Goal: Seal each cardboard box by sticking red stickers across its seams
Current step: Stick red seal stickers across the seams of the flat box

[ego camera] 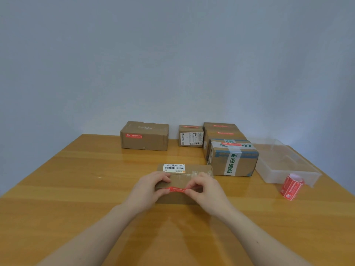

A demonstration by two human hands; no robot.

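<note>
Both hands pinch a red sticker [175, 189] over the near top edge of a box [182, 181] at the table's [76, 189] middle: left hand [148, 187] grips one end, right hand [204, 189] the other. The box's white label [173, 167] reads "507-P802 T70". A sticker roll [292, 186] stands near the right edge.

This looks like a plain room used as a small parcel-packing station, not a fitted-out warehouse. A glossy wooden table [76, 189] stands against a bare, pale grey-blue wall [172, 54]. Several used cardboard boxes [144, 135] with shipping labels and barcodes sit along the far edge, some bearing printed packing tape. A roll of red stickers [292, 186] lies beside a clear plastic tub [284, 162] on the right. No shelving, machines or signs show, so home or office cannot be told.
</note>
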